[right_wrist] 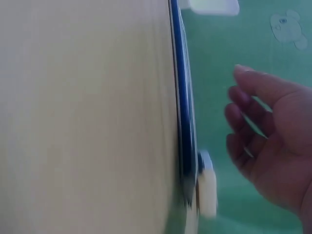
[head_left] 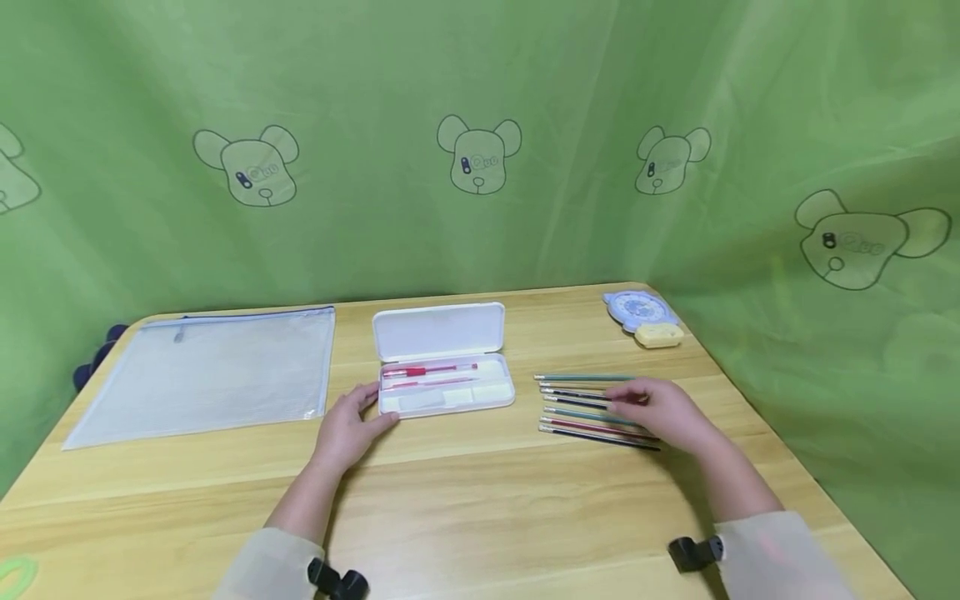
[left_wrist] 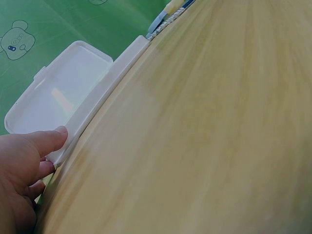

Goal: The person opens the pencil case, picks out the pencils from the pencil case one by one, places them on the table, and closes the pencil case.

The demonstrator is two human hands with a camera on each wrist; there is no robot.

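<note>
A white pencil case [head_left: 446,412] lies with its lid [head_left: 438,332] raised at the back. Inside it are a red pen [head_left: 416,372] and a thin red stick [head_left: 427,383] like a pen refill. My left hand [head_left: 348,431] holds the case's left end, thumb at the front corner and fingers along the side. Several pencils [head_left: 600,440], green, red and dark, lie side by side to the right of the case. Above them is my right hand [head_left: 663,412], its fingers loosely bent; the right wrist view shows nothing between thumb and fingers.
A translucent zip pouch [head_left: 225,375] lies flat on the left of the wooden table [head_left: 480,517]. At the back right are a blue round clock-like disc [head_left: 637,308] and a yellow block [head_left: 660,335]. A green curtain [head_left: 375,242] hangs behind. A green ring [head_left: 18,571] shows at lower left.
</note>
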